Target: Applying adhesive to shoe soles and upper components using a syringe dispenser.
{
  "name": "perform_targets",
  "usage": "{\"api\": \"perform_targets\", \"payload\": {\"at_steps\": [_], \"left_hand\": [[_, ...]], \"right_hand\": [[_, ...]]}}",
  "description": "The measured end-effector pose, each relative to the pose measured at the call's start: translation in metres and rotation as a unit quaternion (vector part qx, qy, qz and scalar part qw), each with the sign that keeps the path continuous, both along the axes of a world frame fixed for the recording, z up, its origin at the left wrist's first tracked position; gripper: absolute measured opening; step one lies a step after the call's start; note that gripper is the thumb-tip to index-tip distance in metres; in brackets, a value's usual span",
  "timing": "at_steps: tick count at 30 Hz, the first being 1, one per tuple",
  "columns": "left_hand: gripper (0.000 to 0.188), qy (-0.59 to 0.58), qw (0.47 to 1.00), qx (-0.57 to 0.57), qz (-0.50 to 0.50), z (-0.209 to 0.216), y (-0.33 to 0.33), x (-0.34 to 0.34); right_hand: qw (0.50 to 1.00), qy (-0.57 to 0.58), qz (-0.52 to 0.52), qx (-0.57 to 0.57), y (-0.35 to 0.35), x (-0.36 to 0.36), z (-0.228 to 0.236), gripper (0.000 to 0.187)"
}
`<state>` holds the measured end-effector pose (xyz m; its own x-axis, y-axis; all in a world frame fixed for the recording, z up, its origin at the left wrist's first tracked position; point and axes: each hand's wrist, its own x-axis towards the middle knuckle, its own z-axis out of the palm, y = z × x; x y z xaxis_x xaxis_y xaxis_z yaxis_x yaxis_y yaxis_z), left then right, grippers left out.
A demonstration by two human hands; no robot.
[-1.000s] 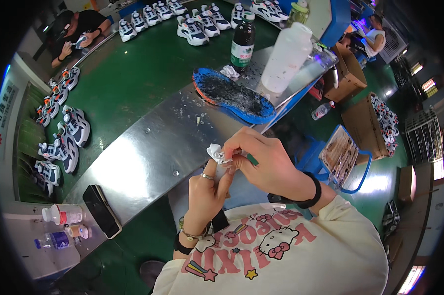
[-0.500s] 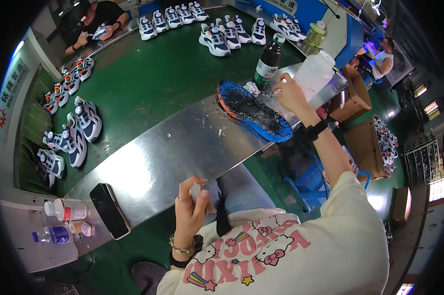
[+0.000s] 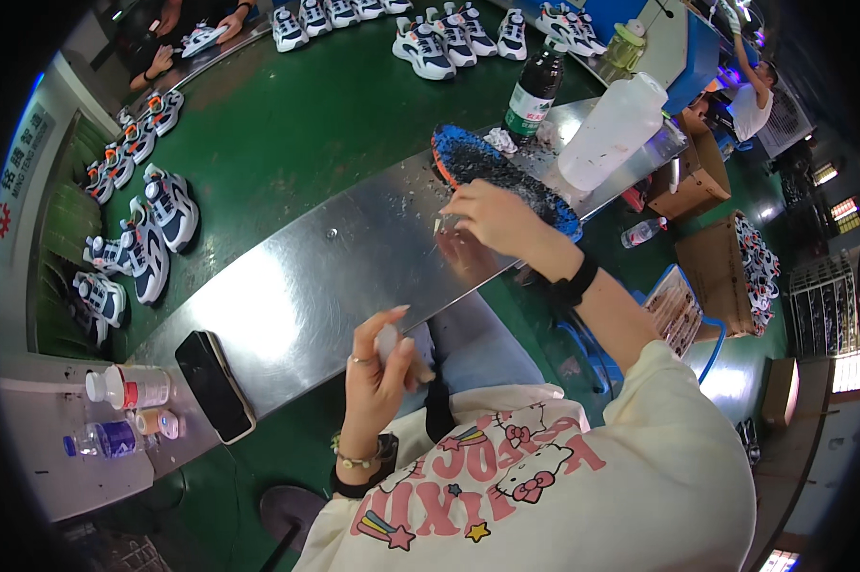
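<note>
My left hand (image 3: 377, 377) is closed around a small whitish block (image 3: 388, 341), held just off the near edge of the metal-topped bench (image 3: 306, 276). Over the bench top my right hand (image 3: 501, 224) reaches with bent fingers, tips slightly apart and nothing visible between them. A pale chip (image 3: 437, 226) lies right by those fingertips. Behind the hand rests a blue shoe-sole-shaped pad (image 3: 473, 157), its upper face covered in black grit and shavings; the hand covers part of its near side. Crumbs are scattered on the metal beside it.
Beyond the pad stand a crumpled white tissue (image 3: 500, 142), a dark bottle (image 3: 535, 95) and a large white plastic bottle (image 3: 613, 133). A phone (image 3: 213, 386) and small bottles (image 3: 134, 386) lie at left. Sneakers (image 3: 425, 50) line the green surface. Another person's hands (image 3: 230, 24) hold a shoe.
My right hand has moved left and nearer, from beside the white bottle to the pale chip. My left hand keeps its block. The view has shifted, and the person opposite has lowered the shoe.
</note>
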<state>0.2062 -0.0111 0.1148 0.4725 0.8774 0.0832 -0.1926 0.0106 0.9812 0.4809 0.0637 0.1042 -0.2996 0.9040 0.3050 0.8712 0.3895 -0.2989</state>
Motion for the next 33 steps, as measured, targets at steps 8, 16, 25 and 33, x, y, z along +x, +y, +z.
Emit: {"api": "perform_targets", "payload": {"at_steps": [8,16,25,33], "left_hand": [[0.027,-0.002,0.999,-0.011,-0.038,0.011,0.005,0.016],[0.018,-0.031,0.997,-0.026,-0.062,0.029,0.007,0.028],[0.013,0.04,0.996,0.018,-0.08,0.044,0.016,0.043],[0.018,0.094,0.988,0.095,-0.08,0.054,0.016,0.048]], "right_hand": [[0.998,0.016,0.057,0.035,-0.002,-0.019,-0.028,0.011],[0.985,0.002,0.042,0.165,-0.006,-0.027,-0.02,0.013],[0.846,0.519,0.109,-0.057,-0.079,-0.054,0.112,0.016],[0.811,0.564,0.079,-0.136,-0.09,-0.054,0.106,0.013]]}}
